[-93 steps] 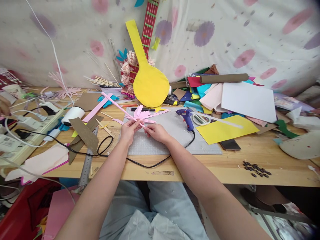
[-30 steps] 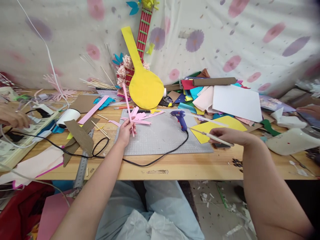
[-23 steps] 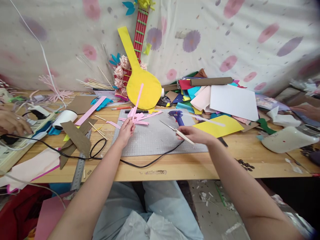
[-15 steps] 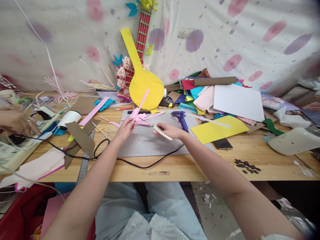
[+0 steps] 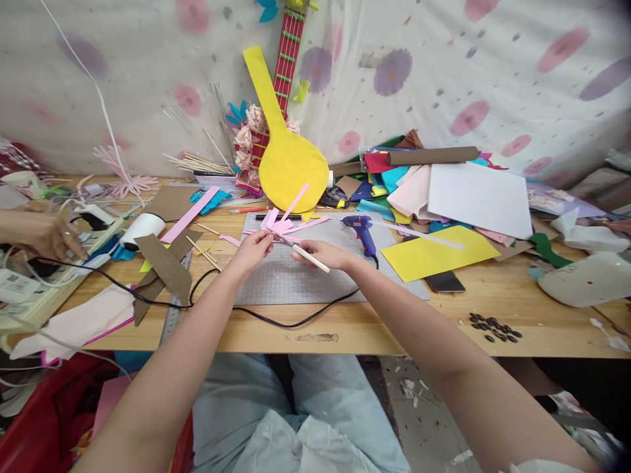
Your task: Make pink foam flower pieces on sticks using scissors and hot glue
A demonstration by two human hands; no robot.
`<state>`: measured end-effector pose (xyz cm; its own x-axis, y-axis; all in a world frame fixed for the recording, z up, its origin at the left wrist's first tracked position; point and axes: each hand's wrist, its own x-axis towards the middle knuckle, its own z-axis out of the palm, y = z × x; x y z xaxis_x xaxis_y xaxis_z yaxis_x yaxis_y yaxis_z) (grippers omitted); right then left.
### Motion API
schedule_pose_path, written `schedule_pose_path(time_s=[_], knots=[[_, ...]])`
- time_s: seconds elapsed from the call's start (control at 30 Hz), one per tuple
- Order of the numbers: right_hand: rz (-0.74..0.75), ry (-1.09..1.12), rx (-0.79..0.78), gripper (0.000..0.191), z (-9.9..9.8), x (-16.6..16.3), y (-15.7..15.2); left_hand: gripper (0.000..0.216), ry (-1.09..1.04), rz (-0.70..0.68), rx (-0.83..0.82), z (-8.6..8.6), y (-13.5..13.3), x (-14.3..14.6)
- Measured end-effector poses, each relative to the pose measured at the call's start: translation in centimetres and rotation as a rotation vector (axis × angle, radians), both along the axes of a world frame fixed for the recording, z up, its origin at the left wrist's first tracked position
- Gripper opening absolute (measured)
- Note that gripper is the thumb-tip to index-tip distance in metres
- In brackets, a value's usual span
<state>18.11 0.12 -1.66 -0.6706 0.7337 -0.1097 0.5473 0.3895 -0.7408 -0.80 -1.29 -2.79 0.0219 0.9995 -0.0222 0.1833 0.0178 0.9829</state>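
Note:
Pinched in my left hand [image 5: 256, 248] is a bundle of pink strips [image 5: 277, 222], fanning up and to the right. My right hand [image 5: 323, 253] is closed round the pale handle of a pair of scissors [image 5: 311, 259]. The scissor blades point left and reach the pink strips close to my left fingertips; whether they touch cannot be made out. Under both hands lies a grey cutting mat [image 5: 296, 282], with more pink strips [image 5: 315, 225] loose at its back. A blue glue gun [image 5: 363, 233] rests on the mat to the right of my right hand.
A yellow banjo-shaped piece [image 5: 293, 174] leans at the back. On the right are a yellow sheet [image 5: 438, 253], a phone [image 5: 445, 282] and dark buttons [image 5: 495, 327]. A black cable [image 5: 290, 324] crosses the front. Another person's hand [image 5: 44, 235] is over a power strip [image 5: 64, 276].
My right hand with the scissors has shifted slightly left, nearer my left hand. The pink strips in my left hand look more spread out. The view has turned slightly left.

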Motion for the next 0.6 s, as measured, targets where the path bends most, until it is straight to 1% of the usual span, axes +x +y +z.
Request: schedule_pose_path(time_s=[0.13,0.3,0.37,0.43,0.5,0.6], knots=[[0.021,0.011,0.002,0.049,-0.1,-0.23,0.17,0.021,0.009,0.007,-0.003,0.19,0.01,0.04],[-0.083,-0.009,0.001,0.049,-0.47,-0.59,0.3,0.02,0.033,0.023,-0.004,0.47,-0.14,-0.07],[-0.073,0.022,-0.022,0.048,-0.57,-0.63,0.27,0.019,0.025,0.021,-0.011,0.6,-0.18,-0.16],[-0.023,0.059,-0.055,0.046,-0.63,-0.64,0.26,0.019,0.021,0.012,-0.019,0.71,-0.2,-0.23],[0.004,0.076,-0.055,0.046,-0.68,-0.69,0.27,0.018,0.03,0.014,-0.023,0.77,-0.24,-0.28],[-0.034,0.046,-0.007,0.048,-0.77,-0.89,0.35,0.018,0.046,0.036,-0.031,0.8,-0.3,-0.31]])
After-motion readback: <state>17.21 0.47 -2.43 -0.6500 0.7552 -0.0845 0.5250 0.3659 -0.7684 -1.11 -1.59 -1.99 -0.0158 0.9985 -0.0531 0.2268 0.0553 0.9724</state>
